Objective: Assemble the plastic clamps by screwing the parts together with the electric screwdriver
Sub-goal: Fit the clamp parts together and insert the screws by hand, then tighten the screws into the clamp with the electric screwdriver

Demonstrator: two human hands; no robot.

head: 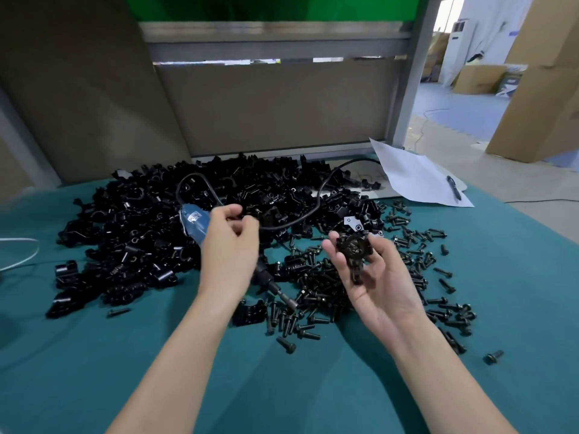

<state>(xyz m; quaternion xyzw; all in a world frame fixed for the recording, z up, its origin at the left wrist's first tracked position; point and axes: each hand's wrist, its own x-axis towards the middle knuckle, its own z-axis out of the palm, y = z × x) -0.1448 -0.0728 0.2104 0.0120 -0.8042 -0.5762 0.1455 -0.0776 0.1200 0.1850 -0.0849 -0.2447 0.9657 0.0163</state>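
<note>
Bright, even indoor light falls on the counter (94, 355), while daylight washes out the far wall (495, 20) at upper right. Soft shadows lie beneath both forearms (175, 355), and the black parts (141, 239) show small glints. The wide lens bows the edges; the backboard (275, 104) and left margin are blurred.

Screwdriver (193, 218) middle behind left hand (230, 245)

Teal table (94, 355) bears black clamp parts (131, 239), screws (313, 296), paper (413, 180)

Teal table (94, 355), cardboard boxes (539, 89), blue floor (463, 101).
</note>
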